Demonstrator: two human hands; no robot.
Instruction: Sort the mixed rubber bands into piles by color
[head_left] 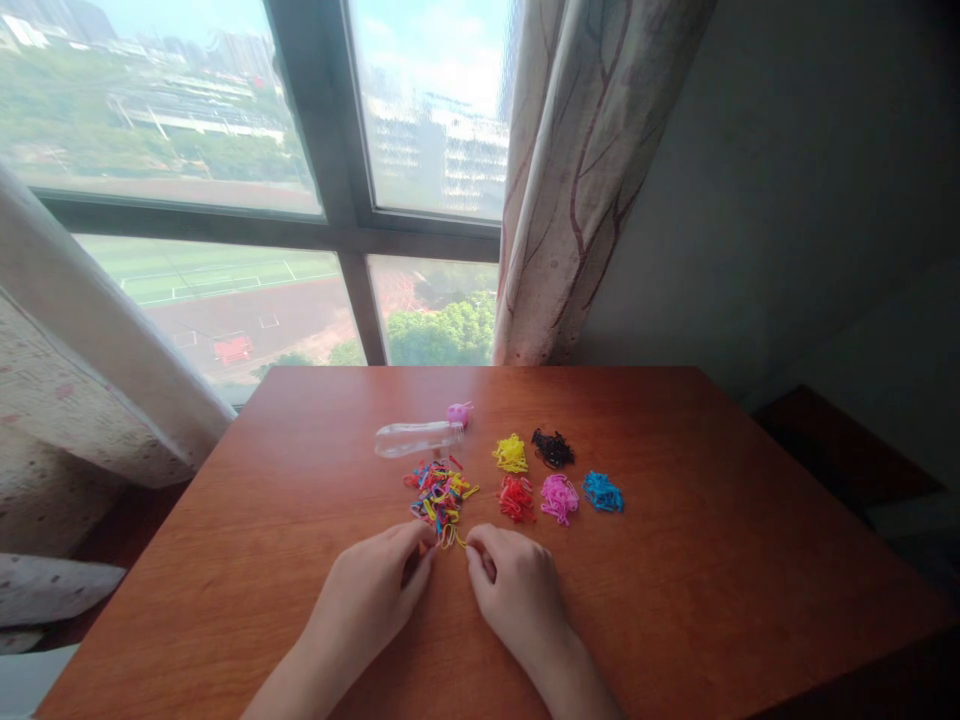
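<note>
A mixed pile of small coloured rubber bands (439,492) lies on the wooden table (300,520). My left hand (379,590) and my right hand (517,585) rest just in front of it, fingertips pinched close together at the pile's near edge, where a yellowish band (452,538) lies between them. Whether either hand grips that band I cannot make out. To the right sit sorted little heaps: yellow (511,453), black (553,448), red (516,497), pink (559,497) and blue (602,491).
A clear plastic bottle (418,438) lies on its side behind the mixed pile, a pink cap (459,412) at its right end. Curtains (592,170) hang at both sides of the window (225,150) beyond the table's far edge.
</note>
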